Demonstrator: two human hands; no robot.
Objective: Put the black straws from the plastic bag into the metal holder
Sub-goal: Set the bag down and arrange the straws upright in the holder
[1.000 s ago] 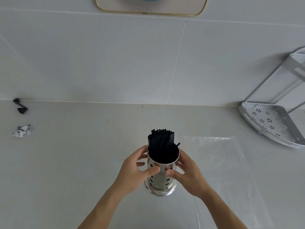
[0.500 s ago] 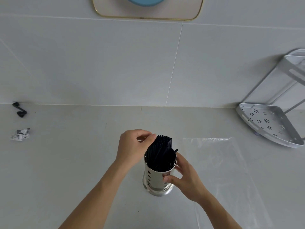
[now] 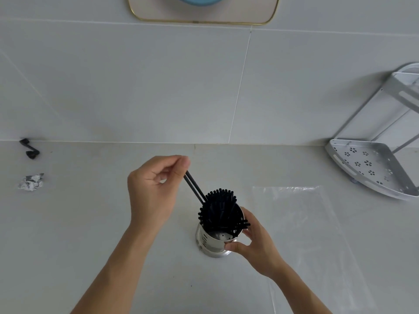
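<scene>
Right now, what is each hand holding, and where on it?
The left hand pinches two black straws at their top ends. The right hand grips the metal holder by its side wall.

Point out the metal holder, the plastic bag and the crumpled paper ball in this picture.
metal holder (image 3: 215, 242): head view, shiny side wall.
plastic bag (image 3: 301, 223): head view, flat middle.
crumpled paper ball (image 3: 31, 182): head view, its centre.
</scene>
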